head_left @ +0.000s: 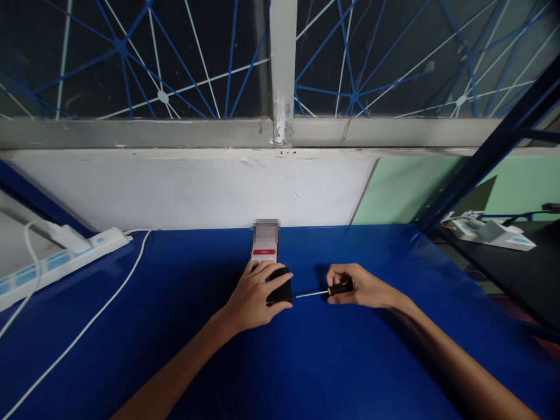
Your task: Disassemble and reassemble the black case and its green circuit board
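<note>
My left hand (pixel 258 294) is closed around a small black box-like object (pixel 280 290) on the blue table, its thumb along the near side and its fingers over the top. My right hand (pixel 356 286) grips the black and yellow handle of a screwdriver (pixel 311 294). The shaft points left, and its tip is at the right side of the black object; whether it sits in a screw is too small to tell. Just beyond my left hand, a phone (pixel 264 252) with a lit screen and a red button stands propped up, its upper part blurred.
A white power strip (pixel 61 256) with a plug lies at the left, and its white cable (pixel 102 306) runs across the blue table (pixel 332 361). Blue frame posts (pixel 485 154) rise at both sides. Another power strip (pixel 494 232) rests on a dark table at the right. A wall stands behind.
</note>
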`<state>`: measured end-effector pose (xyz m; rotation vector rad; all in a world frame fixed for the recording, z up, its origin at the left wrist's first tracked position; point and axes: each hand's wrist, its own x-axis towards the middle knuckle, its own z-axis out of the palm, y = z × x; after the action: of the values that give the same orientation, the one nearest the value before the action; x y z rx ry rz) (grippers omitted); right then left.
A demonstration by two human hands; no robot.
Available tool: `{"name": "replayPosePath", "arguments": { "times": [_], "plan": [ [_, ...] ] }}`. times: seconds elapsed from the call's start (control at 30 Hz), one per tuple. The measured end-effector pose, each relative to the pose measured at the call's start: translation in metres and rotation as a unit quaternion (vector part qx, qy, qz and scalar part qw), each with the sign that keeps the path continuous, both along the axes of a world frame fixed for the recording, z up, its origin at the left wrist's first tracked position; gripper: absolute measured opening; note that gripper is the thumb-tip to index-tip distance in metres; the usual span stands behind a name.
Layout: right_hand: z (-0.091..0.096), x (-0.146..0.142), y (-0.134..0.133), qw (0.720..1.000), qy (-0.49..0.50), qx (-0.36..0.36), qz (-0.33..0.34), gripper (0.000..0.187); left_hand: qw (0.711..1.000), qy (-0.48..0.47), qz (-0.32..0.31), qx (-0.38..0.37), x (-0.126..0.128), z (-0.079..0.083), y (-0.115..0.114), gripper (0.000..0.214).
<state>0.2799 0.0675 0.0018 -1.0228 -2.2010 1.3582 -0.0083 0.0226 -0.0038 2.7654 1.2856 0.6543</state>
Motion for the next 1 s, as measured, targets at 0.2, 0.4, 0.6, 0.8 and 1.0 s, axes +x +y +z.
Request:
{"name": "replayPosePath", "arguments": {
  "times": [0.2, 0.4, 0.6, 0.8, 1.0],
  "plan": [
    [0.009, 0.001, 0.000, 0.998, -0.045, 0.033, 0.033, 0.036, 1.000, 0.010, -0.001, -0.002, 0.000, 0.000, 0.000, 0.051],
    [0.008, -0.001, -0.002, 0.999, -0.022, 0.024, 0.016, 0.030, 1.000, 0.015, 0.002, -0.006, 0.001, 0.003, -0.001, 0.052],
    [0.003, 0.002, 0.001, 0.998, -0.005, -0.068, 0.012, 0.032, 1.000, 0.003, -0.003, -0.001, 0.001, 0.004, 0.000, 0.050],
    [0.013, -0.001, -0.002, 0.998, -0.027, 0.045, 0.028, 0.037, 1.000, -0.004, -0.006, -0.003, 0.001, 0.003, -0.001, 0.050],
    [0.009, -0.001, -0.004, 1.000, -0.010, 0.000, -0.014, 0.032, 1.000, 0.004, -0.002, -0.004, 0.001, 0.004, -0.001, 0.051]
  ]
}}
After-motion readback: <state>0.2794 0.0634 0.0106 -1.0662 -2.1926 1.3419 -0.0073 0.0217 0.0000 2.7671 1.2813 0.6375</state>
